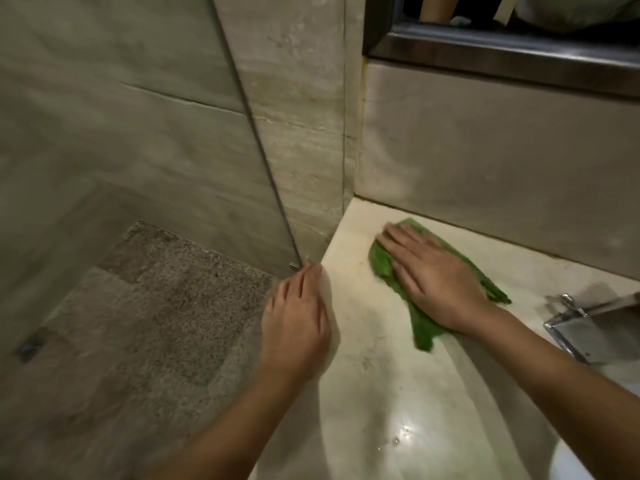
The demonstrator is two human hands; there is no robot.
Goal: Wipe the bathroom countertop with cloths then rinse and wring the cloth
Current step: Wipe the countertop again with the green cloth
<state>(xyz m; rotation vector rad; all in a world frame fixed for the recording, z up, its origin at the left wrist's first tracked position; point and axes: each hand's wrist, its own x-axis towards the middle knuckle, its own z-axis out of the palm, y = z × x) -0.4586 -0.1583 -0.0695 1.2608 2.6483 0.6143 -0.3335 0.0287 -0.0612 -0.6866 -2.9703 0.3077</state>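
Note:
A green cloth [420, 323] lies spread on the cream stone countertop [374, 393], near its far left corner. My right hand [433, 275] presses flat on the cloth with straight fingers pointing toward the corner. My left hand [298, 320] rests with straight fingers on the countertop's left edge, apart from the cloth. A few water drops shine on the counter near the front.
A chrome faucet [585, 327] stands at the right edge of view. A stone backsplash [485, 168] and a mirror frame [502, 53] rise behind the counter. A glass shower panel [263, 161] meets the counter's left side, with a speckled shower floor [156, 306] below.

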